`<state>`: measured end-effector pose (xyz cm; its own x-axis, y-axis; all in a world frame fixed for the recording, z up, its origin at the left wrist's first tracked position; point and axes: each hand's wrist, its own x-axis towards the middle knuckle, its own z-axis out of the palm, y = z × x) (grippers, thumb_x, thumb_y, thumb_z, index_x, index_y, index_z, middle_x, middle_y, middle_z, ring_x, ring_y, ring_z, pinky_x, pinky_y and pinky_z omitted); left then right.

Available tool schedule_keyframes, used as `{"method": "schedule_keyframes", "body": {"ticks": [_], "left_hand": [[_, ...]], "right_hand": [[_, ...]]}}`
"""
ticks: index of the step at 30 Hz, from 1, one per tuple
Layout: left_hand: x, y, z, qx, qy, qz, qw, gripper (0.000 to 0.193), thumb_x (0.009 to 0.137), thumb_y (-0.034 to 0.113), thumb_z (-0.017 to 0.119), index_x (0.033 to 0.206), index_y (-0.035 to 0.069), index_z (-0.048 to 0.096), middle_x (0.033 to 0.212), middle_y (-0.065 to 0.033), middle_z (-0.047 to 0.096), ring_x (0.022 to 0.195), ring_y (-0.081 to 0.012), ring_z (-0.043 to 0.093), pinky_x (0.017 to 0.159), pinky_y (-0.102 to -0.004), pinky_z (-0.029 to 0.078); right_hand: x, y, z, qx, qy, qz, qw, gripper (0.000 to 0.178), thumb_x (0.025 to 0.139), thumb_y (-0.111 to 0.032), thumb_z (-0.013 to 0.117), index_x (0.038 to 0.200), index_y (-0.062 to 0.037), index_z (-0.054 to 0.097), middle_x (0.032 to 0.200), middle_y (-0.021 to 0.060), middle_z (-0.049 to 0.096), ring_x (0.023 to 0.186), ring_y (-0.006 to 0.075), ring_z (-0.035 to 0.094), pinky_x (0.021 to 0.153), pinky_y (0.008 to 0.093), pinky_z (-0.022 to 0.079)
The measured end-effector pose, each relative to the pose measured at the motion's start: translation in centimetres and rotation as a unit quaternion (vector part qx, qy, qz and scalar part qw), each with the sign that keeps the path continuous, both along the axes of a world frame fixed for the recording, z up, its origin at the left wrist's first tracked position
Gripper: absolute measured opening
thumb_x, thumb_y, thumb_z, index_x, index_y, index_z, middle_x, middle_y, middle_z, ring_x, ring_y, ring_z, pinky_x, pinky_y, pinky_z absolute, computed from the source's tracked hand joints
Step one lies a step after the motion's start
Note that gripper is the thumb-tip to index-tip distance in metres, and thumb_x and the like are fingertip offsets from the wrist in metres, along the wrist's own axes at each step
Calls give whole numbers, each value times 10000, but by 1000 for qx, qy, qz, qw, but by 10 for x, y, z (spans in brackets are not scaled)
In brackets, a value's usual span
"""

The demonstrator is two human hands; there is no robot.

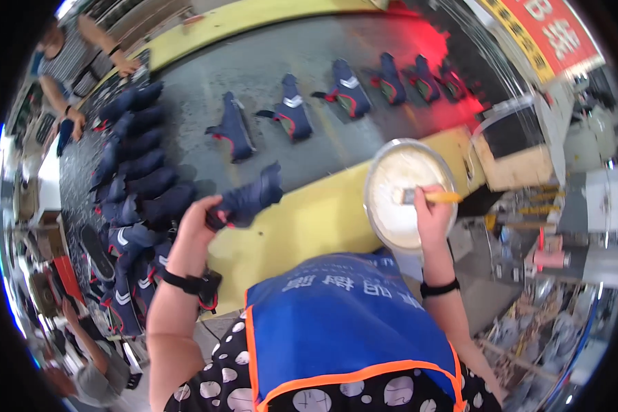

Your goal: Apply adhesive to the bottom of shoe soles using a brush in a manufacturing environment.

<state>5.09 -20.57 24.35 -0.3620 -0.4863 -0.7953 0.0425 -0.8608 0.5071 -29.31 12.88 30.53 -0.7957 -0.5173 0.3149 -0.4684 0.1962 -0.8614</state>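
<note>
My left hand (198,218) is closed around one end of a dark navy shoe upper (255,196), lifted above the yellow board. My right hand (431,218) grips a flat brush (445,197) by its yellow handle. The bristle end is over a round metal bowl (368,199) of white, creamy liquid (397,218); whether it touches the liquid I cannot tell. Just beyond my left hand, several more dark uppers (144,180) are heaped in a row, some with red edging and white stripes.
A grey belt (185,89) carries several spaced-out uppers (350,89), the far-right ones under red light. A yellow board (302,226) runs along its near side. One person (82,55) leans at the far left, another (99,364) is lower left. A box-like machine (511,141) stands right.
</note>
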Motion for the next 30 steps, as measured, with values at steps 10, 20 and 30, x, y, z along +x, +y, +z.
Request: {"method": "schedule_keyframes", "body": {"ticks": [10,20,30], "left_hand": [[14,122,-107,-15,-49,57,997,666,873,424,729,1309,-13,479,1115,-168,641,1130,-297,576,1014,-434,420],[-62,202,-97,-488,-496,-294,655,1120,645,331,863,1465,-80,221,1315,-262,516,1184,-326,557,985,-422,474],[-67,136,30,-95,59,-295,949,467,872,201,601,1279,-18,538,1103,-143,680,943,-261,693,832,-405,569]], "right_hand": [[-41,76,-76,190,27,-127,973,219,824,-215,767,904,-44,657,738,97,678,657,203,667,613,324,511],[-40,68,-84,206,4,-99,974,230,808,-250,785,882,-70,662,764,95,680,693,256,675,634,362,528],[-54,81,-68,9,6,-70,997,143,843,-124,769,906,-40,672,864,82,678,710,188,673,635,277,527]]}}
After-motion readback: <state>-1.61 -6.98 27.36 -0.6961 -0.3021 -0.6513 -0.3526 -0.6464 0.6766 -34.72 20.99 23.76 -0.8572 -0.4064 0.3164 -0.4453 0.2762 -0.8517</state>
